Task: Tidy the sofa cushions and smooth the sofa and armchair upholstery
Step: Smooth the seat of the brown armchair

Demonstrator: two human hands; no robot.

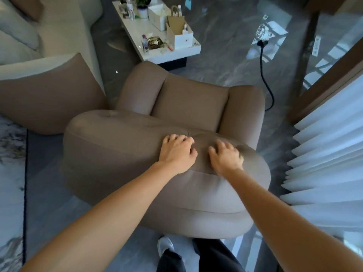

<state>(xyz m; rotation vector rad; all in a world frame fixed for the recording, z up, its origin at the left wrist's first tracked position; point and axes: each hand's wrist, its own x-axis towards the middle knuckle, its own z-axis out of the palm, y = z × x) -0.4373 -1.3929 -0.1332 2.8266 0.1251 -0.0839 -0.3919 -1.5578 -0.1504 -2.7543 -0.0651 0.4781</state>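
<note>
At the bottom edge a white shoe [165, 244] and dark trousers [206, 258] stand on the grey floor [225, 48], right behind a taupe armchair [176, 134]. Both bare arms reach forward over the rounded top of the chair's backrest [117, 154]. The left hand [177, 152] lies palm down on the fabric with its fingers curled, the tips pressing in beside a small tufted dimple; it grips nothing. The right hand [226, 157] rests just beside it, apart from it, palm down and fingers spread loosely, a little blurred, also grasping nothing. The backrest lies directly under both palms; the seat cushion [188, 99] sits beyond the fingertips, between two padded arms. To the right hang white pleated curtains [324, 154]. To the left, a cream sofa [59, 36] carries a brown cushion [49, 95] leaning against its end. Farther off, a white table [157, 50] holds bottles, a potted plant, boxes and a paper bag, and a black cable [265, 75] trails across the floor.
</note>
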